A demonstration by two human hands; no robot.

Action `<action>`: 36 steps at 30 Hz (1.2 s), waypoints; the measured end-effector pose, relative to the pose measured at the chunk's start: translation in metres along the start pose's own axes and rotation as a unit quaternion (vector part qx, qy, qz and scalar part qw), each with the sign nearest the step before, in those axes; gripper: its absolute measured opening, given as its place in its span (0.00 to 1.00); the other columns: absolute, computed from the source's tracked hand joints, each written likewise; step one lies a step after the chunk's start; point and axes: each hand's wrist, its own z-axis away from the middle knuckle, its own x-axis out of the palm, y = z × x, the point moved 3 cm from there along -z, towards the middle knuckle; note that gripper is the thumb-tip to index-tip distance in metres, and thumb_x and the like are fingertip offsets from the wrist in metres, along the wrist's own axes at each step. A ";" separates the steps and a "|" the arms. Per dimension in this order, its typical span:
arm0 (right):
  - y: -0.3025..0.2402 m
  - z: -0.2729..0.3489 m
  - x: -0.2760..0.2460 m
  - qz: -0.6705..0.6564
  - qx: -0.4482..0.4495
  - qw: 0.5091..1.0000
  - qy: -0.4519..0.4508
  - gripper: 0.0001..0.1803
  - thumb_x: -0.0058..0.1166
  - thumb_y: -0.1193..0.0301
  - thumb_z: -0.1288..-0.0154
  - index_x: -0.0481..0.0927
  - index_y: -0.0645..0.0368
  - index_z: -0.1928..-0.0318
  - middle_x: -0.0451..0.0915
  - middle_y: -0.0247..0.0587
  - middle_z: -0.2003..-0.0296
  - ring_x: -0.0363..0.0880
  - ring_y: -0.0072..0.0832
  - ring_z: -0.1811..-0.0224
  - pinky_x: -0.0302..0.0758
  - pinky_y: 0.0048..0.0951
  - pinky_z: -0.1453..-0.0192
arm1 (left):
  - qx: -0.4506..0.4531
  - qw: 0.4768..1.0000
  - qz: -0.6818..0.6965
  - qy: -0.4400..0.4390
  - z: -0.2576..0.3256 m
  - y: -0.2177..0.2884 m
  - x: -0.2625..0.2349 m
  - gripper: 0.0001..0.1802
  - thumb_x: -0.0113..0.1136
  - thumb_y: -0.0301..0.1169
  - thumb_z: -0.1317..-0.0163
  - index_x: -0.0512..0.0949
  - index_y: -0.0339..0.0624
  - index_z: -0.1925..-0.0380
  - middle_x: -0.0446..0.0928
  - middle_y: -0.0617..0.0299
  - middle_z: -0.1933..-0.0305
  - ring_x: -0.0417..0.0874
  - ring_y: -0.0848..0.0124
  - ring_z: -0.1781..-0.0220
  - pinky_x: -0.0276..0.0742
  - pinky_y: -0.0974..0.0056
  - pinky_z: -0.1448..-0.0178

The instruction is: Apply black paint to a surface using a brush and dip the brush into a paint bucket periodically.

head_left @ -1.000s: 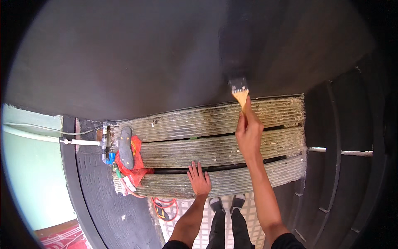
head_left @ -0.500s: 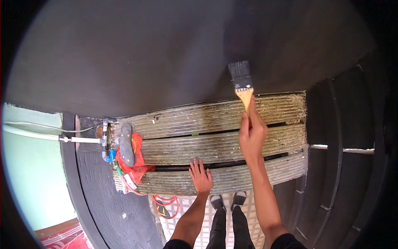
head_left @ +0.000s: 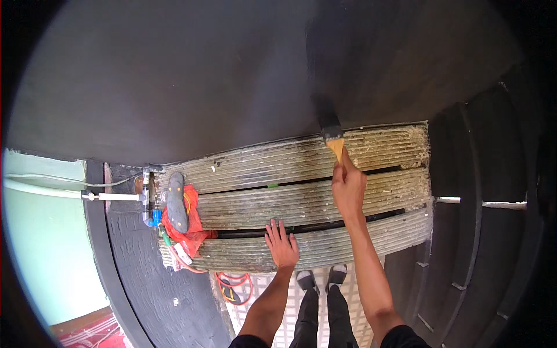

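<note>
Right hand point(head_left: 349, 187) pinches the pale yellow wooden handle of a flat, dark-bristled paintbrush point(head_left: 333, 141); its bristles meet the smooth black wall point(head_left: 203, 87) just above the back edge of the desk, a weathered bench of three ridged, pale grey-brown boards point(head_left: 261, 210). Left hand point(head_left: 282, 248) rests palm down on the front board, fingers slightly spread. At the desk's left end lies a crumpled red plastic bag point(head_left: 193, 219), with a long grey rubber sandal point(head_left: 177, 203) partly over it. Its contents cannot be made out; whether the white piece point(head_left: 183, 253) at its lower edge lies inside or beside is unclear.
</note>
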 end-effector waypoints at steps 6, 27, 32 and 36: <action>-0.071 -0.009 -0.032 -0.025 -0.003 1.000 0.013 0.25 0.49 0.76 0.31 0.75 0.67 0.34 0.74 0.55 0.81 0.77 0.37 0.81 0.72 0.37 0.71 | 0.003 1.000 0.001 -0.004 0.000 0.000 0.000 0.34 0.46 0.39 0.27 0.58 0.38 0.24 0.49 0.45 0.17 0.47 0.42 0.17 0.42 0.39 0.18; -0.041 -0.004 -0.004 -0.046 -0.093 0.992 0.077 0.26 0.51 0.81 0.32 0.73 0.73 0.34 0.77 0.52 0.76 0.77 0.32 0.78 0.72 0.35 0.71 | 0.015 1.000 0.013 0.013 -0.001 0.003 -0.001 0.34 0.47 0.38 0.28 0.59 0.39 0.25 0.51 0.45 0.18 0.48 0.41 0.17 0.42 0.39 0.18; -0.010 0.016 0.003 -0.018 -0.021 0.999 0.026 0.27 0.51 0.81 0.33 0.73 0.73 0.34 0.76 0.56 0.77 0.78 0.35 0.78 0.73 0.36 0.71 | 0.014 1.000 0.003 0.004 -0.001 0.002 -0.001 0.34 0.48 0.37 0.28 0.59 0.39 0.25 0.51 0.45 0.18 0.48 0.41 0.17 0.43 0.39 0.19; -0.062 0.022 -0.030 -0.083 -0.121 0.985 0.091 0.27 0.52 0.82 0.33 0.73 0.71 0.33 0.79 0.49 0.74 0.76 0.28 0.77 0.71 0.30 0.73 | -0.001 1.000 -0.005 -0.001 0.002 -0.009 0.000 0.34 0.48 0.37 0.28 0.59 0.39 0.25 0.50 0.44 0.18 0.47 0.42 0.17 0.42 0.39 0.18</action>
